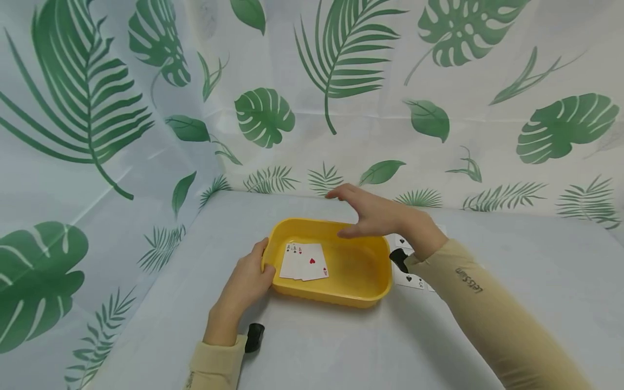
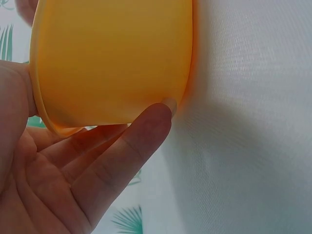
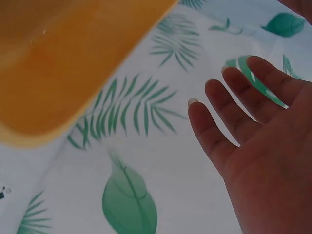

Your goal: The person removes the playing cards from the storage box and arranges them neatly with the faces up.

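A yellow plastic basin [image 1: 356, 265] stands on the pale table, its left end tipped up very little if at all. Several overlapping playing cards [image 1: 299, 265], aces with a heart ace on top, lie face up in its left half. My left hand [image 1: 246, 279] grips the basin's left end, thumb at the rim and fingers along the outer wall, as the left wrist view also shows. Above the basin's back right side hovers my right hand [image 1: 377, 214], fingers spread and holding nothing. In the right wrist view its fingers [image 3: 214, 131] are apart from the basin.
More playing cards [image 1: 409, 280] lie face up on the table right of the basin, partly hidden by my right forearm. White cloth with green leaf prints [image 1: 265, 116] hangs behind and at the left. Black straps [image 1: 254, 337] are at both wrists.
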Tool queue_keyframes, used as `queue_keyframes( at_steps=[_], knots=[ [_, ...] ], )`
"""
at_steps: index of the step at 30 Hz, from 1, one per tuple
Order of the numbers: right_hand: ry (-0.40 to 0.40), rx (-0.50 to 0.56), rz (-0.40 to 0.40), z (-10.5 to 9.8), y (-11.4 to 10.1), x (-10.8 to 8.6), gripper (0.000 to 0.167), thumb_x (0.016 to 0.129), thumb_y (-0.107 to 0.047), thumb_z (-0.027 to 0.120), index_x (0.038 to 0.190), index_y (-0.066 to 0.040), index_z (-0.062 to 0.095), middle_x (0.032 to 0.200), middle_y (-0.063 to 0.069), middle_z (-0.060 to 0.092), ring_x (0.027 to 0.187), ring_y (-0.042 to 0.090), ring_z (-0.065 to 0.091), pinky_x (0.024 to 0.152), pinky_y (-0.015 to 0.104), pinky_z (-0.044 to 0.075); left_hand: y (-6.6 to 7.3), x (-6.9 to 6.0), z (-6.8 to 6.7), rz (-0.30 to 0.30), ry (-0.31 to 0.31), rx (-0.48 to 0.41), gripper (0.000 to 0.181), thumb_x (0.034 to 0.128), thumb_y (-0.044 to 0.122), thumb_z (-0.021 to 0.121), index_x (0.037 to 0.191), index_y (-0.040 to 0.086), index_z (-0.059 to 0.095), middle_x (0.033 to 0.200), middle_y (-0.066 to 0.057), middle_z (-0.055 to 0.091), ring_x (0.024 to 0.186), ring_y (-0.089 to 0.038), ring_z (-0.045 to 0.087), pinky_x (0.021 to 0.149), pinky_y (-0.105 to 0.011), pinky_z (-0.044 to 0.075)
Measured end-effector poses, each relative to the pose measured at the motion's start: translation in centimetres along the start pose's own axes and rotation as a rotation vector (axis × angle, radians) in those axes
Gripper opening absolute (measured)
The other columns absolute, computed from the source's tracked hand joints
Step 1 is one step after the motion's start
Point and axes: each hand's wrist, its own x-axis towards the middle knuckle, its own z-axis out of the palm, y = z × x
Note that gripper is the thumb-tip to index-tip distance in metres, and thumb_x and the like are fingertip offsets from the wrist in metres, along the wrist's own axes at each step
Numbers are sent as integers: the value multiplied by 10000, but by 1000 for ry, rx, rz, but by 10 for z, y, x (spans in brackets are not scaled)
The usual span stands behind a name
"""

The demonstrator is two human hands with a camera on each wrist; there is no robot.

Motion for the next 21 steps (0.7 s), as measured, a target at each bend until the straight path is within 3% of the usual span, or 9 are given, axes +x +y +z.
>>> queue_keyframes(
  at_steps=[7,21],
  knots=[
    [-97,-42,15,20,-13,19,718,869,-275,760,1488,-139,423,1523,76,399,1362,283,397,1115,512,366,0,-1,-1,15,7,-4,634,944,64,491,1546,-28,317,1510,-222,452,1314,-324,505,1083,-505,403],
    [-286,-76,49,55,-17,45,771,875,-286,762,1522,-76,400,1542,91,359,1366,263,398,1142,454,338,0,0,-2,14,2,16,633,950,77,507,1547,-18,322,1506,-215,459,1289,-304,522,1084,-504,404]
  ],
)
